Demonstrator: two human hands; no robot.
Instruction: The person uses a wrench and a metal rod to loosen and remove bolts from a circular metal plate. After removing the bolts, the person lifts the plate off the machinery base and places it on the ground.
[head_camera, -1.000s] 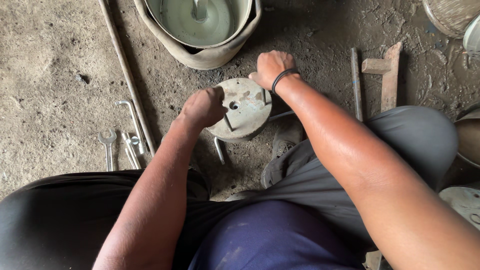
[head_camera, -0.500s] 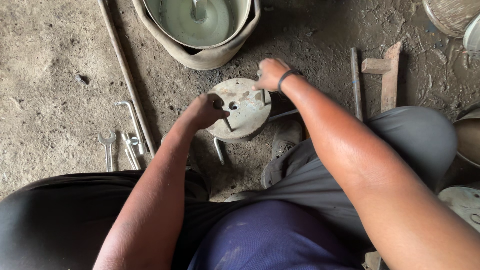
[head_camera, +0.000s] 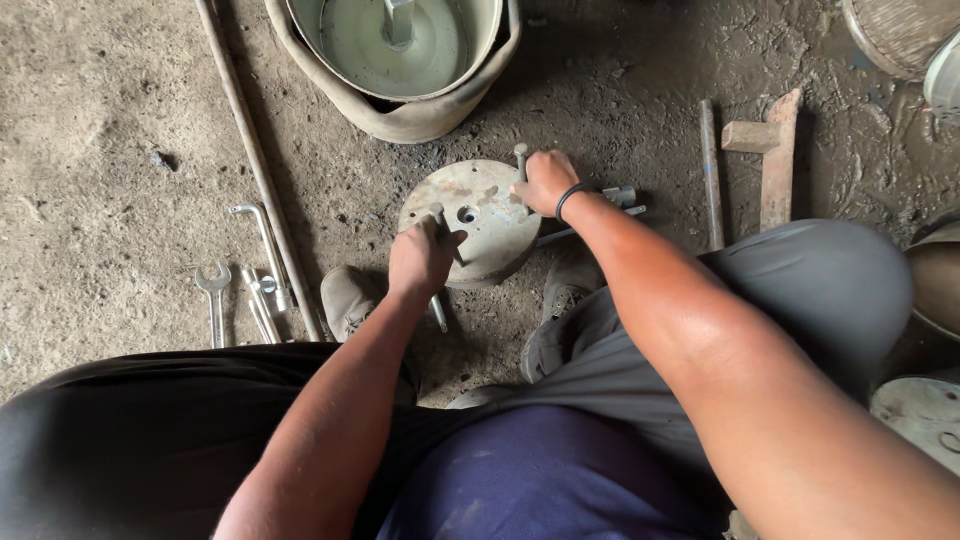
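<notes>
A round, flat, grey metal disc (head_camera: 480, 215) with a small hole near its middle is seen lying on the dirt floor (head_camera: 100, 150), just below a large round metal tub (head_camera: 400, 50) wrapped in a tan rubber band. The disc is set between the person's two shoes, the left shoe (head_camera: 348, 298) at its lower left and the right shoe (head_camera: 560, 300) at its lower right.

The left hand (head_camera: 420, 258) is clenched around a slim metal tool (head_camera: 440, 300) at the disc's lower left edge; the tool's shaft is seen sticking out below the fist, onto the floor. The right hand (head_camera: 546, 182), marked by a black wristband (head_camera: 570, 196), is closed on a short metal bolt (head_camera: 520, 155) standing up at the disc's upper right edge. Behind the right wrist, a thin metal rod (head_camera: 600, 222) is partly hidden, and how it meets the disc cannot be told.

To the left, a long rusty bar (head_camera: 250, 150) is laid slantwise across the floor, with an open-ended spanner (head_camera: 214, 290) and a bent socket wrench (head_camera: 262, 240) near its lower end. To the right, a dark metal bar (head_camera: 710, 170) and an L-shaped piece of reddish wood (head_camera: 775, 150) are laid side by side, well apart from the disc.
</notes>
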